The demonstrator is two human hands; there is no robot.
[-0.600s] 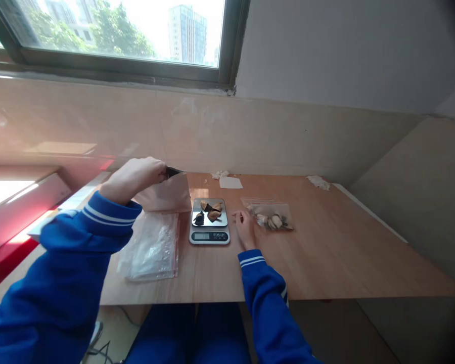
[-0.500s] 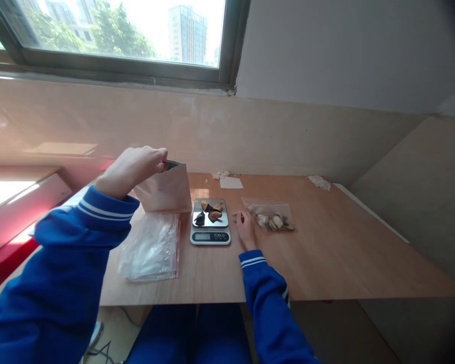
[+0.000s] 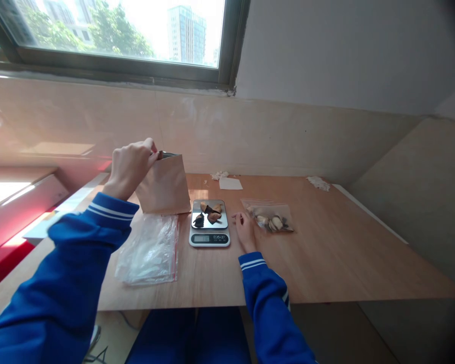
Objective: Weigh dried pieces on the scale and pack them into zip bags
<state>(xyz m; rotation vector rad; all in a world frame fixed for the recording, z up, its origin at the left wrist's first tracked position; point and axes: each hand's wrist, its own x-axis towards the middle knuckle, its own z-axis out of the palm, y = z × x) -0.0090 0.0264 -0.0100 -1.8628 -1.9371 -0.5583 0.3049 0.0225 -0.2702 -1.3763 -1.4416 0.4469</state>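
So L hand (image 3: 129, 168) holds kraft paper bag (image 3: 164, 185) up near desk (image 3: 326, 263)'s left edge, grip clamped on its top rim. R hand (image 3: 244, 231), grip apart, rests on desk btw digital scale (image 3: 209, 238) w/ dark pieces (image 3: 208, 216) and zip bag (image 3: 268, 216).

Blue track-jacket sleeves (image 3: 60, 283), both cuffs (image 3: 253, 263) ringed with white stripes; right sleeve (image 3: 267, 298) carries another white stripe further up. Matching blue trousers (image 3: 220, 336). Left hand (image 3: 131, 167) and right hand (image 3: 245, 231) bare.
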